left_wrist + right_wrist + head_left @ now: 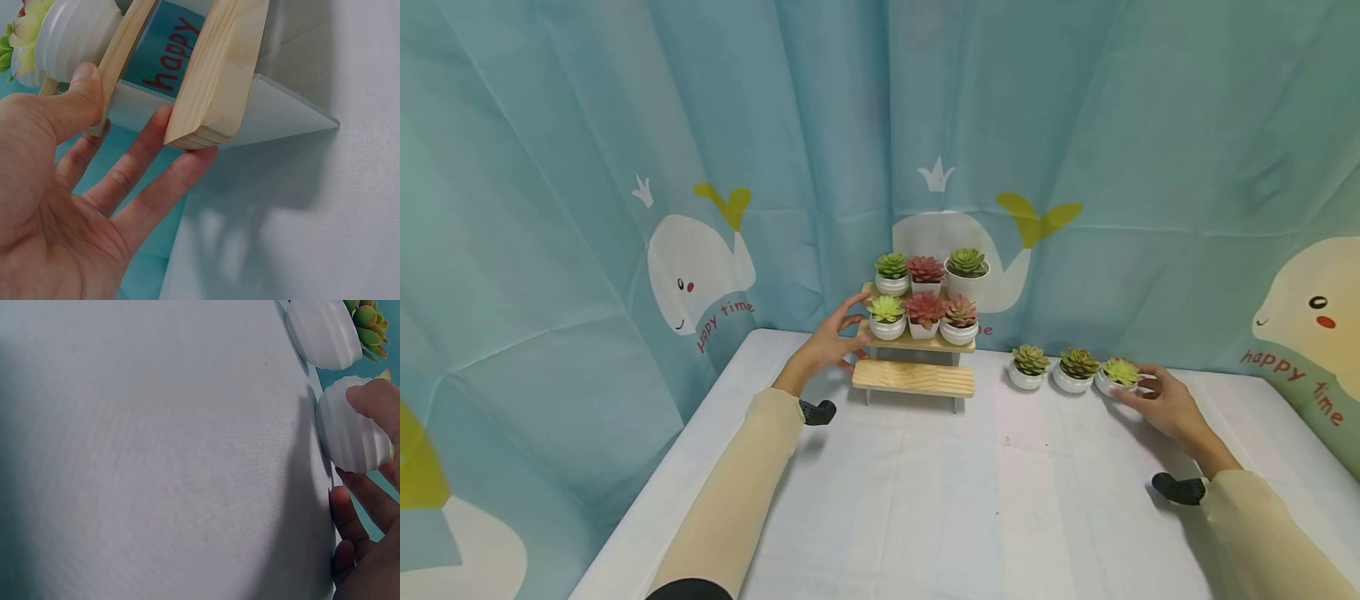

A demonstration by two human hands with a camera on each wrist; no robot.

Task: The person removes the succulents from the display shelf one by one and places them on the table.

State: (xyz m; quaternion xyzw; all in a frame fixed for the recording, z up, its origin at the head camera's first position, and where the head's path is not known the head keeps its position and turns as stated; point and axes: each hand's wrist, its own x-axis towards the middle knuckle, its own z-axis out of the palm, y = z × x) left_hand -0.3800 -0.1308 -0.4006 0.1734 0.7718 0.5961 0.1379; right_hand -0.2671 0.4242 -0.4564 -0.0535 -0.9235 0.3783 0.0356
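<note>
On the left, a three-tier wooden plant stand (913, 377) bears small potted succulents on its upper two tiers; its lowest board has none on it. My left hand (829, 342) is at the stand's left end, fingers spread and mostly straight. In the left wrist view the thumb (86, 87) rests against the middle board (125, 44), and fingertips touch the end of the lowest board (215, 119). At the right, my right hand (1168, 408) holds a light green succulent in a white pot (1112, 385) between thumb and fingers. That ribbed pot (350, 425) is close to the tabletop.
Two more potted succulents, one green (1027, 375) and one red-tipped (1072, 379), stand in line left of the held one. A white cloth covers the table (925, 500). Blue curtains (820, 125) with whale prints hang behind and to the sides.
</note>
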